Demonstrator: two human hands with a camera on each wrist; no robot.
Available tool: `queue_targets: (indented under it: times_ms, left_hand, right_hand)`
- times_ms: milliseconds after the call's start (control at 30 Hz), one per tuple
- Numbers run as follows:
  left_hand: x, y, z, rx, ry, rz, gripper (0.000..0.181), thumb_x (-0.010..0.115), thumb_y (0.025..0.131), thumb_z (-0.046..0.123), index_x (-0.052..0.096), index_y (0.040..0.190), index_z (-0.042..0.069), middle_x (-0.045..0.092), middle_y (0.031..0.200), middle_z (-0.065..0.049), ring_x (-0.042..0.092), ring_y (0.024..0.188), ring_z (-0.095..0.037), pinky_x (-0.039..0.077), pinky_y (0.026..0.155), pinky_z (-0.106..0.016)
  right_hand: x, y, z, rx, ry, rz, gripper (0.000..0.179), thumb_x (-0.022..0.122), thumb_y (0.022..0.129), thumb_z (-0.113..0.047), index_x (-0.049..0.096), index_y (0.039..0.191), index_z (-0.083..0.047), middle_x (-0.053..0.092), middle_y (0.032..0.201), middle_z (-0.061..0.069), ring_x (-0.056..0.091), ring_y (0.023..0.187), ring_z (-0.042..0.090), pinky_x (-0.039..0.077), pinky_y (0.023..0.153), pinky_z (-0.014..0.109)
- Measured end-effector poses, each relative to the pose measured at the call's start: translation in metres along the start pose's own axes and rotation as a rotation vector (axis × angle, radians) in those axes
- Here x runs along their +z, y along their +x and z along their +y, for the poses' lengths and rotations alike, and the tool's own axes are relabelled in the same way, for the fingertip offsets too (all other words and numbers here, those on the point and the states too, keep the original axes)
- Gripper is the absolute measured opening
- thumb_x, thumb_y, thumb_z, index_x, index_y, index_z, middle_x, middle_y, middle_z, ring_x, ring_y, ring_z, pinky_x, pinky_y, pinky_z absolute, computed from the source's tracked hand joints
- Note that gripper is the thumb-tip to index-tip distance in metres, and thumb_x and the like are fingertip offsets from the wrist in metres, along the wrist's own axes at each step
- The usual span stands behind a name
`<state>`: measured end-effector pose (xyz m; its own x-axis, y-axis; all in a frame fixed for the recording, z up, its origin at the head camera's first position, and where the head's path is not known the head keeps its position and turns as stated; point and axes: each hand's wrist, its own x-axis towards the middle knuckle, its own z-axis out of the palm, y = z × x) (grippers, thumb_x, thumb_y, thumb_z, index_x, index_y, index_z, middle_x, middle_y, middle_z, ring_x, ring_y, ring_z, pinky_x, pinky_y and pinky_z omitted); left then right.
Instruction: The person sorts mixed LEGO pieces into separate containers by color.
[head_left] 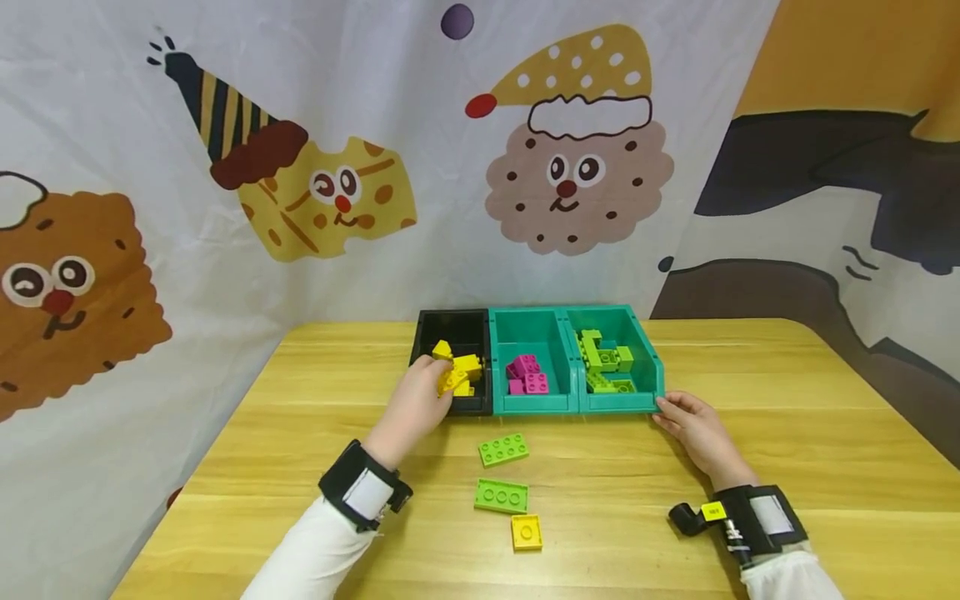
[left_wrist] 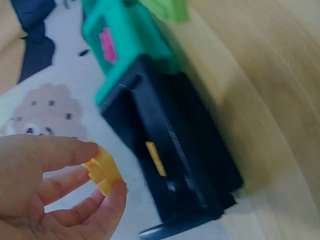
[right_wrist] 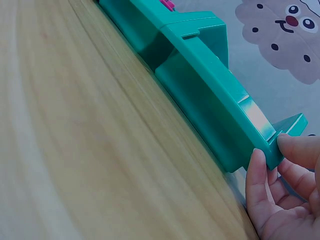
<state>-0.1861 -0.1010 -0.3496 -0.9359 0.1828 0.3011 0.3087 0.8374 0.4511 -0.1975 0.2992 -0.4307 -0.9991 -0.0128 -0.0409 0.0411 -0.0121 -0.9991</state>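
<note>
Between thumb and fingers, my left hand [head_left: 422, 395] pinches a yellow building block [left_wrist: 104, 169] over the front of the black bin [head_left: 471, 323]. More yellow blocks [head_left: 468, 365] lie inside that bin. My right hand [head_left: 697, 429] grips the front right corner of the right teal bin [head_left: 660, 383], thumb on top and fingers below, as the right wrist view shows. Green blocks [head_left: 592, 354] fill part of this bin, and magenta blocks [head_left: 536, 382] sit in the middle teal bin [head_left: 525, 323].
On the wooden table [head_left: 600, 500], in front of the bins, lie a studded green block [head_left: 503, 450], an overturned green block [head_left: 501, 496] and a small yellow block [head_left: 527, 532]. A cartoon-printed cloth [head_left: 442, 208] hangs behind the table.
</note>
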Motion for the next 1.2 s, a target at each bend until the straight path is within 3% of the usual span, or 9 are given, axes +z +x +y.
queue_targets:
  times_ms: [500, 733, 933, 1200]
  left_hand:
    - [0.017, 0.022, -0.012, -0.076, 0.064, -0.05, 0.034, 0.063, 0.084, 0.0, 0.061, 0.117, -0.004, 0.059, 0.11, -0.021, 0.06, 0.097, -0.03, 0.051, 0.09, -0.04]
    - [0.028, 0.021, -0.015, -0.082, 0.13, -0.066, 0.036, 0.062, 0.085, 0.0, 0.058, 0.12, -0.005, 0.059, 0.11, -0.024, 0.06, 0.096, -0.034, 0.05, 0.09, -0.044]
    - [0.033, 0.021, -0.013, -0.127, 0.103, -0.034, 0.035, 0.057, 0.084, -0.004, 0.059, 0.119, -0.006, 0.059, 0.109, -0.026, 0.059, 0.097, -0.037, 0.049, 0.09, -0.046]
    - [0.035, 0.021, -0.011, -0.136, 0.101, -0.018, 0.034, 0.054, 0.085, -0.005, 0.06, 0.119, -0.007, 0.061, 0.109, -0.026, 0.061, 0.098, -0.036, 0.05, 0.089, -0.045]
  right_hand:
    - [0.0, -0.001, -0.002, -0.002, 0.016, 0.001, 0.006, 0.056, 0.095, -0.02, 0.057, 0.096, -0.014, 0.053, 0.092, -0.01, 0.057, 0.085, -0.003, 0.05, 0.079, 0.013]
    - [0.001, -0.002, -0.001, -0.019, 0.012, -0.005, 0.008, 0.056, 0.096, -0.018, 0.057, 0.099, -0.012, 0.053, 0.094, -0.008, 0.057, 0.086, -0.002, 0.051, 0.079, 0.013]
    - [0.002, -0.001, 0.0, -0.022, 0.008, -0.002, 0.009, 0.056, 0.096, -0.019, 0.056, 0.1, -0.01, 0.053, 0.093, -0.009, 0.057, 0.087, -0.003, 0.051, 0.08, 0.014]
    - [0.002, -0.001, 0.0, -0.001, 0.006, 0.004, 0.011, 0.056, 0.096, -0.02, 0.055, 0.101, -0.01, 0.053, 0.094, -0.009, 0.057, 0.087, -0.003, 0.051, 0.08, 0.013]
